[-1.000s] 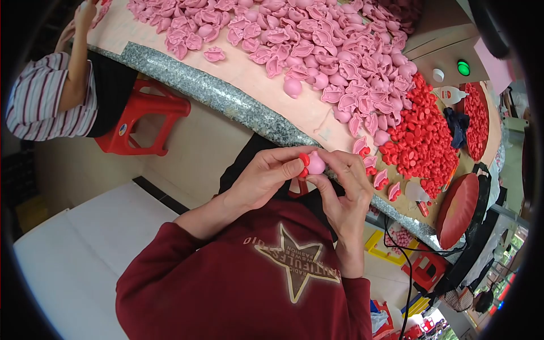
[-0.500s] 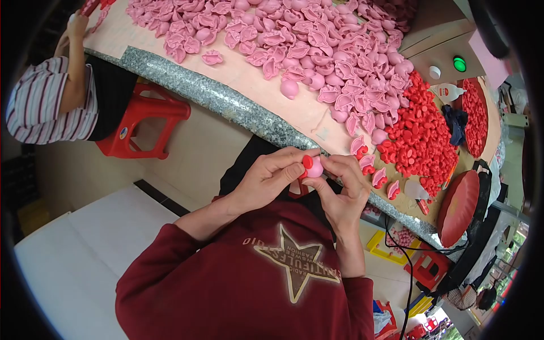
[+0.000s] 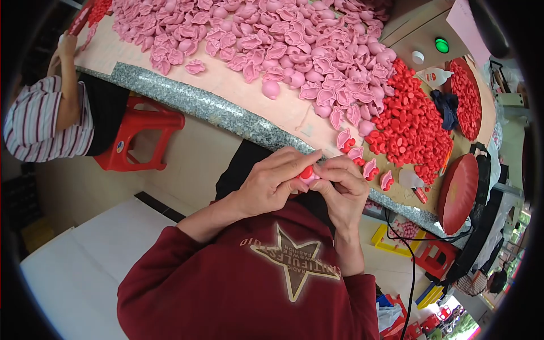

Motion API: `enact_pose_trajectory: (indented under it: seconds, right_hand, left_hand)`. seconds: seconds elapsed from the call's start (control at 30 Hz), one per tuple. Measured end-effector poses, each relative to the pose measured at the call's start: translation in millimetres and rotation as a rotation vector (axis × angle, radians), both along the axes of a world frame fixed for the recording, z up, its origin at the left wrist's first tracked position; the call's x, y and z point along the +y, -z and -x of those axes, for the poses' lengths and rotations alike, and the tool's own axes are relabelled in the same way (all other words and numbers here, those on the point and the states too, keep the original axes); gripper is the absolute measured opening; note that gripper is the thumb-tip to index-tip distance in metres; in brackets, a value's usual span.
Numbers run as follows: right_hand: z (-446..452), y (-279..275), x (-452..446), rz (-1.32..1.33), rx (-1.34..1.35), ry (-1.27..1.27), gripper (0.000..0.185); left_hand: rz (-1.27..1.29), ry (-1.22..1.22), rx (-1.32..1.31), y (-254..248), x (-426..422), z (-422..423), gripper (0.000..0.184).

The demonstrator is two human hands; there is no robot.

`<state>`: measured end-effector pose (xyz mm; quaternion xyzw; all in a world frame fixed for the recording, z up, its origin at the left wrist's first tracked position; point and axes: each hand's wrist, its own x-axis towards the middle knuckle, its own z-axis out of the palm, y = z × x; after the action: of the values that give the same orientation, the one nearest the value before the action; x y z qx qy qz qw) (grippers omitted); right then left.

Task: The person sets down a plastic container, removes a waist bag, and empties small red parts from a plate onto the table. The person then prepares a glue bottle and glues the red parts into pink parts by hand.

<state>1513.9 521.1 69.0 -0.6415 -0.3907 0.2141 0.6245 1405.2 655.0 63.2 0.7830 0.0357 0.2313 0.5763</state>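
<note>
My left hand and my right hand meet in front of my chest, just off the table's near edge. Pinched between their fingertips is a small rounded pink piece with a red part on it. Fingers cover most of it, so how the two parts join is hidden. Just beyond my right hand, several pink shells with red parts stand in a row along the edge. Past them lie a pile of small red pieces and a big heap of hollow pink shells.
At the right are a red fluted tray, another tray of red pieces, a white bottle and dark cloth. A box with a green button stands behind. A co-worker in a striped shirt sits left.
My fingers have closed further around the piece, and it has turned, so less pink shows. The view has shifted slightly, moving the table contents left and up.
</note>
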Motion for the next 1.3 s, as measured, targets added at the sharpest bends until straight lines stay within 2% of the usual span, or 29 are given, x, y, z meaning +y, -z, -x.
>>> enact_pose_trajectory:
  seconds: [0.03,0.07,0.13,0.17,0.23,0.37,0.47,0.57,0.77,0.87,0.97,1.3]
  right_hand:
    - [0,5,-2,-0.029,0.005,-0.002,0.027]
    - [1,10,-4,-0.098,0.166,0.011,0.025]
    - [5,17,-6,-0.238,0.482,0.04,0.021]
    - [6,23,-8,-0.287,0.517,0.054,0.022]
    - [9,31,-10,-0.385,0.586,0.085,0.023]
    - [10,33,-16,-0.424,0.536,0.036,0.037]
    - [17,33,-16,-0.453,0.62,0.12,0.033]
    - [21,40,-14,-0.529,0.771,0.144,0.027]
    - [33,46,-10,-0.646,0.954,0.172,0.023]
    - [34,45,-9,-0.647,1.108,0.134,0.022]
    - [38,45,-9,-0.684,1.168,0.134,0.022]
    - [43,39,-4,-0.69,1.135,0.143,0.028]
  left_hand:
    - [-0.026,0.012,0.0,-1,1,-2,0.046]
    - [-0.052,0.024,-0.002,-3,1,-3,0.044]
    - [0.342,-0.065,0.058,-9,-13,-8,0.039]
    - [0.54,-0.107,0.088,-10,-19,-10,0.038]
    - [0.467,-0.073,0.069,-3,-21,-11,0.036]
    - [0.307,-0.024,0.013,5,-21,-13,0.038]
    - [0.404,0.036,-0.016,5,-25,-19,0.037]
    - [0.617,0.028,-0.028,9,-33,-24,0.04]
    - [0.301,-0.035,-0.075,11,-38,-27,0.039]
    - [0.575,-0.141,-0.004,2,-49,-29,0.036]
    - [0.465,-0.151,-0.21,15,-50,-30,0.034]
    - [0.415,-0.155,-0.25,18,-44,-28,0.033]
